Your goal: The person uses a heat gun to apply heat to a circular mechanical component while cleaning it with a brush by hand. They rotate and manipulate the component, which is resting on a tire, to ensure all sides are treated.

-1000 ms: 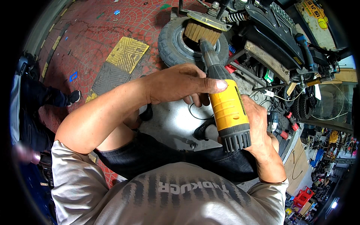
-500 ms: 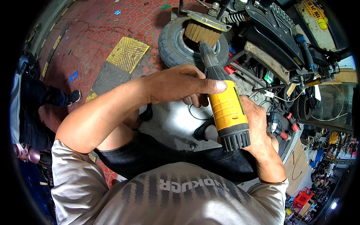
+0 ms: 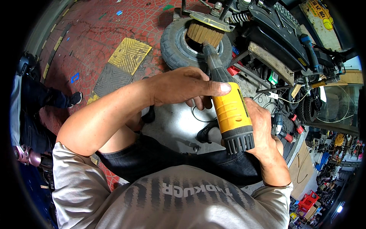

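Note:
A yellow and black heat gun (image 3: 231,108) slants away from me, its grey tapered nozzle at a brown ridged ring (image 3: 204,34) that looks like a hub-motor stator. My left hand (image 3: 181,87) is closed on the gun's front part, thumb on top and fingers curled beneath. On the right side of the body, my right hand (image 3: 260,120) is wrapped around the grip, which is mostly hidden. The ring hangs under a round metal plate (image 3: 209,21), over the opening of a wheel with a black tyre (image 3: 171,47) lying on its side. I cannot tell whether nozzle and ring touch.
A black vehicle frame with a coil spring (image 3: 240,18) stands at the far right. Beside it are a wooden plank (image 3: 270,63), a blue tool (image 3: 307,47) and a cordless drill (image 3: 280,128). A yellow-and-black ramp (image 3: 129,55) lies left, near another person's shoe (image 3: 76,98).

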`<action>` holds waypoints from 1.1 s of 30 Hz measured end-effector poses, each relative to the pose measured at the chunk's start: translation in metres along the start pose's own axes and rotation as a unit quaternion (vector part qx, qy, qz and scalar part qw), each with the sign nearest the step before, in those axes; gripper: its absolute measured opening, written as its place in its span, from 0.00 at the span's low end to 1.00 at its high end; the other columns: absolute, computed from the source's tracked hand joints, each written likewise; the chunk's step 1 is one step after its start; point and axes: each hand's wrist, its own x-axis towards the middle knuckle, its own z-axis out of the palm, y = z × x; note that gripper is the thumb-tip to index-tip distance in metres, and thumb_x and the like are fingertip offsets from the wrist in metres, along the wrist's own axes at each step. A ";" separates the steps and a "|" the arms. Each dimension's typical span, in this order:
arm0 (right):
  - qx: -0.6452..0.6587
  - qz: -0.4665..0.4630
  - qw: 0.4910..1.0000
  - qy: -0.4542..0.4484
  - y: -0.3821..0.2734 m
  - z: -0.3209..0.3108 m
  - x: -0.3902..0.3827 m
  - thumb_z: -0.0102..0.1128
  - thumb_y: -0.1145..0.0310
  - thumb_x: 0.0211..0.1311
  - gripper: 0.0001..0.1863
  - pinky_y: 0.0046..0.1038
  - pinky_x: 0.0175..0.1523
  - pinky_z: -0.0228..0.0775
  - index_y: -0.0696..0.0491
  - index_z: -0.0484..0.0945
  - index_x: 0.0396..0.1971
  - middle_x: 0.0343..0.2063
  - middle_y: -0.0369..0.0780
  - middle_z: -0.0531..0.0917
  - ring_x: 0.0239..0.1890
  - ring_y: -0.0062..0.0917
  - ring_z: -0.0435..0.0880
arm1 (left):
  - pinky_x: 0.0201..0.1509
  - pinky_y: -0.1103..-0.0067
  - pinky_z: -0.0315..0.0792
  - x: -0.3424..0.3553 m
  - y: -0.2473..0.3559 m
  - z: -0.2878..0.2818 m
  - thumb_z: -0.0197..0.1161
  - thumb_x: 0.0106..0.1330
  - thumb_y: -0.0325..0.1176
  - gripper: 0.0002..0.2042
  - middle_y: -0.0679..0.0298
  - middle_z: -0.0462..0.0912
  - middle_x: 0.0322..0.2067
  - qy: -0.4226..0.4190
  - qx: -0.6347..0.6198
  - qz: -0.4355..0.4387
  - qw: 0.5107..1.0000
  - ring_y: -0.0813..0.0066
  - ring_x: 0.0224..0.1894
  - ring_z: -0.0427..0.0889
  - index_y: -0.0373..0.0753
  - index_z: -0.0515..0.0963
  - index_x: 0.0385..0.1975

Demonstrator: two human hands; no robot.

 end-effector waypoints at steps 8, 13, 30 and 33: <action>-0.004 -0.003 1.000 0.014 0.001 0.001 0.000 0.80 0.60 0.50 0.23 0.41 0.34 0.79 0.59 0.79 0.38 0.26 0.45 0.81 0.29 0.44 0.87 | 0.45 0.76 0.82 0.002 -0.002 0.001 0.70 0.62 0.69 0.40 0.55 0.82 0.41 0.005 -0.004 0.005 1.000 0.71 0.40 0.87 0.27 0.83 0.47; -0.018 -0.001 1.000 0.002 0.004 0.000 -0.002 0.80 0.58 0.50 0.24 0.40 0.34 0.79 0.59 0.79 0.37 0.27 0.45 0.81 0.29 0.43 0.87 | 0.45 0.76 0.82 0.002 0.002 0.002 0.70 0.62 0.69 0.40 0.54 0.82 0.40 -0.001 0.000 0.020 1.000 0.70 0.40 0.87 0.27 0.83 0.46; -0.025 -0.017 0.999 0.018 0.002 -0.006 -0.001 0.81 0.58 0.48 0.25 0.40 0.34 0.79 0.59 0.79 0.38 0.28 0.45 0.81 0.29 0.43 0.87 | 0.46 0.76 0.81 0.005 0.004 0.008 0.71 0.63 0.67 0.40 0.56 0.82 0.41 0.009 -0.018 0.028 0.999 0.71 0.40 0.86 0.27 0.81 0.49; -0.022 -0.015 0.999 0.020 0.004 -0.004 -0.002 0.81 0.58 0.48 0.25 0.40 0.34 0.79 0.59 0.79 0.39 0.28 0.45 0.81 0.29 0.43 0.86 | 0.46 0.77 0.81 0.008 0.002 0.010 0.70 0.64 0.66 0.39 0.57 0.82 0.41 0.016 -0.016 0.031 0.999 0.72 0.41 0.86 0.27 0.80 0.50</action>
